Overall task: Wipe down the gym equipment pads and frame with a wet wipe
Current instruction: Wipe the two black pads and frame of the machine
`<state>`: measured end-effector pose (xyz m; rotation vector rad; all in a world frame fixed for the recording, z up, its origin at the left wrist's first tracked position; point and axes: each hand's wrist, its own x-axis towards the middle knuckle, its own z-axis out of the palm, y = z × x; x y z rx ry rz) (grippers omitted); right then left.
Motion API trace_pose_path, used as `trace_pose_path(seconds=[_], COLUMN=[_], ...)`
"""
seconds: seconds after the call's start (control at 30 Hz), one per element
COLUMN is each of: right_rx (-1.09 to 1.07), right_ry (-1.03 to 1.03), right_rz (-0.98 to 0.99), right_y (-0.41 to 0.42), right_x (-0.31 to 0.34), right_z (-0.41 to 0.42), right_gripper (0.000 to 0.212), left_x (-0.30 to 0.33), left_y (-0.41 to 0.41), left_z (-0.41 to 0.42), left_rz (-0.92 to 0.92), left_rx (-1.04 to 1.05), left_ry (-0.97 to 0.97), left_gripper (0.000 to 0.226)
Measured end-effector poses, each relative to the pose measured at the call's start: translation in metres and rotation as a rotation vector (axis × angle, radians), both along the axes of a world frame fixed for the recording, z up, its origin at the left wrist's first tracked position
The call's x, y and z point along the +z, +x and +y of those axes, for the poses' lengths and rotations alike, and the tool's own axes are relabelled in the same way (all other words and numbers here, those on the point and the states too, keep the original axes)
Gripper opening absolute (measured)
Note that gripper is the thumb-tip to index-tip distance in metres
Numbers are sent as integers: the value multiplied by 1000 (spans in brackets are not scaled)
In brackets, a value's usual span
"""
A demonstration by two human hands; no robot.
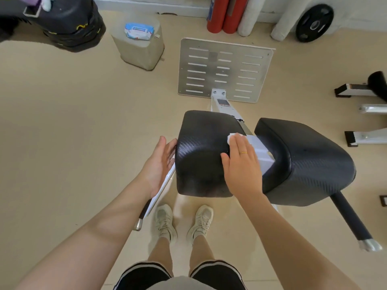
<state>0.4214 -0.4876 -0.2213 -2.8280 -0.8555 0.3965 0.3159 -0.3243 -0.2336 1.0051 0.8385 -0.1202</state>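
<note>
Flat right hand [240, 164] presses wipe [233, 136] on left pad [201, 155]; left hand [160, 164] open; no writing legible.

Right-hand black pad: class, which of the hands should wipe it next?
The right hand: it already presses the wet wipe flat, beside the right pad. The left hand steadies the left pad.

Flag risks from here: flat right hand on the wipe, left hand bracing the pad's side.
1. The wet wipe sits under straight fingers of the right hand, not pinched; it could bunch or slide off the left pad.
2. The wipe is at the pad's inner edge, by the white frame; it may drop into the gap.
3. The right pad could get skipped.
</note>
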Motion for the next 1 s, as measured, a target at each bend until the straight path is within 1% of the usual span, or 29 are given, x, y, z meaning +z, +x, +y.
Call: trace_pose_path(seconds=[0.07, 0.17, 0.27, 0.33, 0.4, 0.47, 0.53, 0.63, 0.73, 0.83, 0.9, 1.0], right_rx=[48, 149, 199, 214, 154, 3, -120, -223, -277, -167, -52, 73], right_ry=[71, 107, 36, 17, 58, 73, 35, -31, 21, 140, 142, 75], right_rz=[1, 0, -39, -74, -75, -43, -46, -65, -39, -19, -37, -94], right_y=[-14, -48, -74, -78, -71, -58, -45, -38, -45, -66, -85, -101], right_x=[3, 1, -11, -19, -21, -19, -19, -17, -13, -14, -22, -33], right_z=[20, 56, 74, 68, 53, 33, 11, -7, 4, 35, 55, 65], right_gripper=[49, 58, 58, 57, 56, 61, 61, 60, 60, 57, 55, 56], left_x=[0, 2, 1, -1, -1, -4, -5, -3, 3, 6, 8, 6], left_y=[0, 0, -3, -5, -5, -4, -4, -7, -7, -7, -7, -6], left_z=[3, 9, 16, 19, 21, 23, 24, 24, 20, 16, 15, 15], left_rz=[-22, -37, -55, -36, -28, -25, -3, 3, -30, -78, -77, -33], left_rx=[-20, -35, -169, -202, -207, -240, -279, -322, -327, -316, -302, -261], left_ry=[-10, -60, -73, -51, -9, 19, 41, 65, 68, 72, 77, 47], left_gripper=[64, 62, 62, 62, 62, 63, 64, 62, 58, 44, 41, 51])
